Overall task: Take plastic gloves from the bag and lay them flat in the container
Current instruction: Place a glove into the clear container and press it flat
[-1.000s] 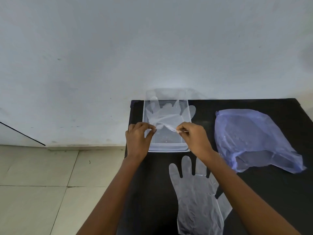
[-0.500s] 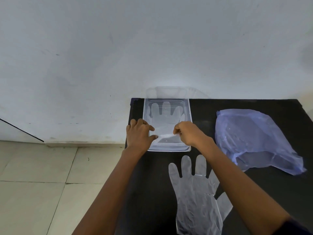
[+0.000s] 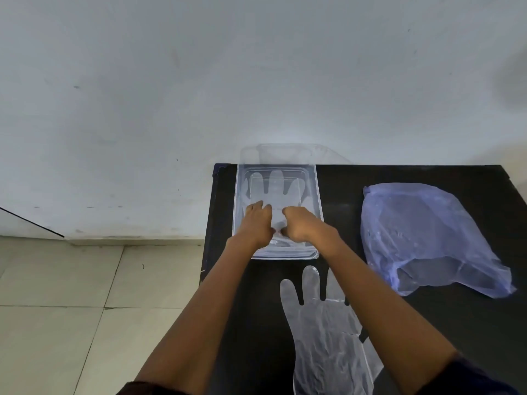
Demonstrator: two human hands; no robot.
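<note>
A clear plastic glove [image 3: 276, 186] lies in the clear rectangular container [image 3: 319, 212] at the table's far left, with its fingers pointing at the wall. Both my hands are inside the container, on the glove's lower half. My left hand [image 3: 255, 221] rests on it with fingers stretched forward and thumb tucked in at the cuff. My right hand [image 3: 302, 223] is curled next to it, its thumb also at the cuff. The cuff itself is hidden under my hands. A second clear glove [image 3: 322, 334] lies flat on the black table [image 3: 427, 337] in front of the container, partly under my right forearm.
A crumpled blue plastic bag [image 3: 427, 232] lies on the table to the right of the container, its mouth facing me. The container's clear lid [image 3: 285, 153] leans against the white wall behind it. The table's left edge drops to a tiled floor [image 3: 71, 309].
My hands have moved forward and down into the container, carrying the glove's cuff with them. The glove, held up a second ago, now lies spread on the container's bottom.
</note>
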